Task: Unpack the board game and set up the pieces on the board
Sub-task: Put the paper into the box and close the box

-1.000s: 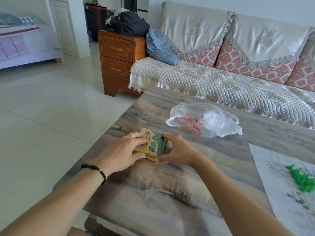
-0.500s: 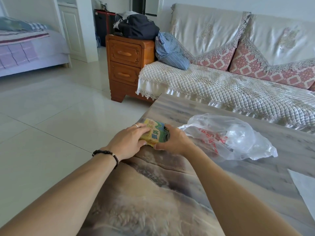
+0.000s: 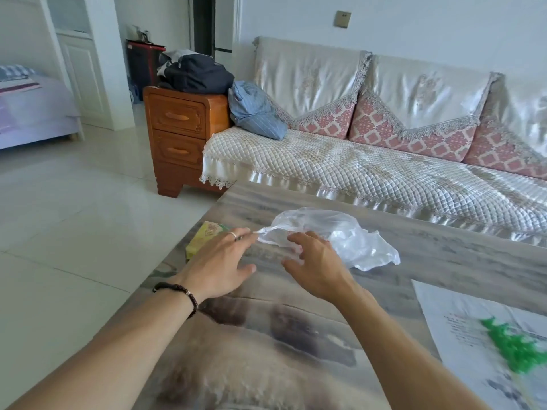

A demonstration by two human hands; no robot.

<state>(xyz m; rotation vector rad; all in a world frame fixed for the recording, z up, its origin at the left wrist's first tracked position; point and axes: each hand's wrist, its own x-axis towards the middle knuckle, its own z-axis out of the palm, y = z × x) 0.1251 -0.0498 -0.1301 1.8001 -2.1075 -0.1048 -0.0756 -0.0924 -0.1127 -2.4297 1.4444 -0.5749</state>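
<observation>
Half a second ago both hands were clamped on the small yellow box; now the box (image 3: 207, 238) lies let go near the surface's left edge, and the hands have gone to the plastic bag just beside it.

The left hand (image 3: 220, 266) is spread wide, palm down, with its fingertips at the bag's twisted neck (image 3: 262, 231); whether it already pinches the neck or only touches it cannot be told. The right hand (image 3: 315, 266) is also open, fingers curled loosely against the near side of the plastic bag (image 3: 331, 235), holding nothing firmly. Taking the bag at neck and body like this looks like a way to steady it while the twist is undone, probably because more pieces are inside, though its contents are too cloudy to make out.

Right of the bag and nearer the person, a white paper sheet (image 3: 479, 329), likely the board, lies flat on the surface (image 3: 266, 365) with blurred green pieces (image 3: 515, 347) heaped on it. Setup seems barely started.
</observation>
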